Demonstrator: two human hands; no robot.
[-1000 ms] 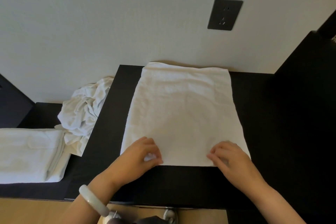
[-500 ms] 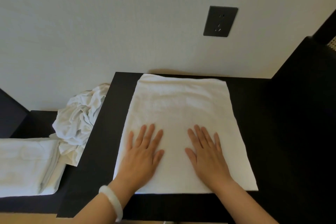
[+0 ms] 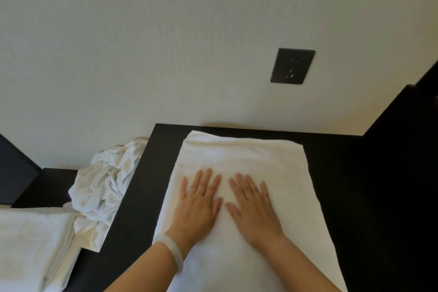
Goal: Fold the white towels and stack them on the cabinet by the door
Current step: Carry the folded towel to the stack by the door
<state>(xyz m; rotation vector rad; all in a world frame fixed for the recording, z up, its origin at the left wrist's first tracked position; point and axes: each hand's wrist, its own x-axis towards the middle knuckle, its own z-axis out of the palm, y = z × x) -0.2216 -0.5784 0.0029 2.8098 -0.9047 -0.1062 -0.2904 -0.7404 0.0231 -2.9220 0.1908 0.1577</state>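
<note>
The folded white towel [image 3: 246, 173] lay flat on the black cabinet top [image 3: 147, 192], its far edge near the wall. The left hand [image 3: 199, 206] and the right hand [image 3: 254, 208] rested palm-down on it side by side, fingers spread, gripping nothing. A pale bangle [image 3: 169, 250] circled the left wrist. To the left sat a crumpled white towel [image 3: 104, 187], and beside that a folded stack [image 3: 30, 246]. A dark wall socket [image 3: 292, 65] was set above.
</note>
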